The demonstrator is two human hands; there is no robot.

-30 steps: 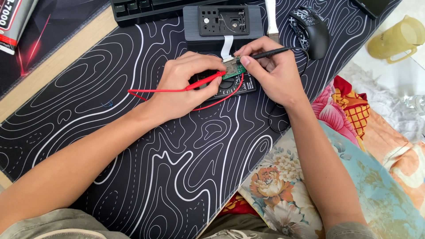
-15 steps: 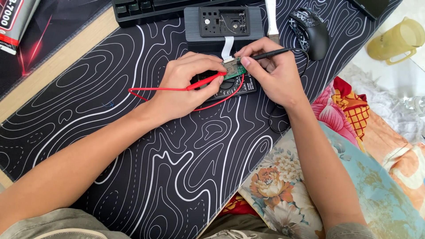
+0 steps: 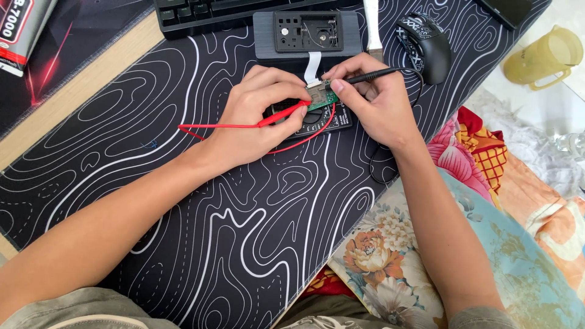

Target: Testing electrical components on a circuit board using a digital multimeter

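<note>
A small green circuit board (image 3: 318, 97) is held between the two hands, above a black multimeter (image 3: 317, 119) that lies on the black desk mat with white contour lines (image 3: 244, 231). The left hand (image 3: 259, 113) is closed around a red test probe (image 3: 283, 113), whose tip is pressed to the board's left edge; its red lead (image 3: 213, 127) runs out to the left across the mat and loops back under the wrist. The right hand (image 3: 372, 100) is closed in a pen grip on a black test probe (image 3: 365, 76), the tip of which is set on the board's upper side. Just beyond the board, a dark grey device housing (image 3: 308, 31) lies open side up, and a white ribbon cable (image 3: 312, 67) is seen running from it towards the board.

Most of the multimeter is covered by the fingers, so its dial cannot be read. The keyboard (image 3: 207, 11) and the black mouse (image 3: 425, 45) are cut off or partly hidden at the top edge.
</note>
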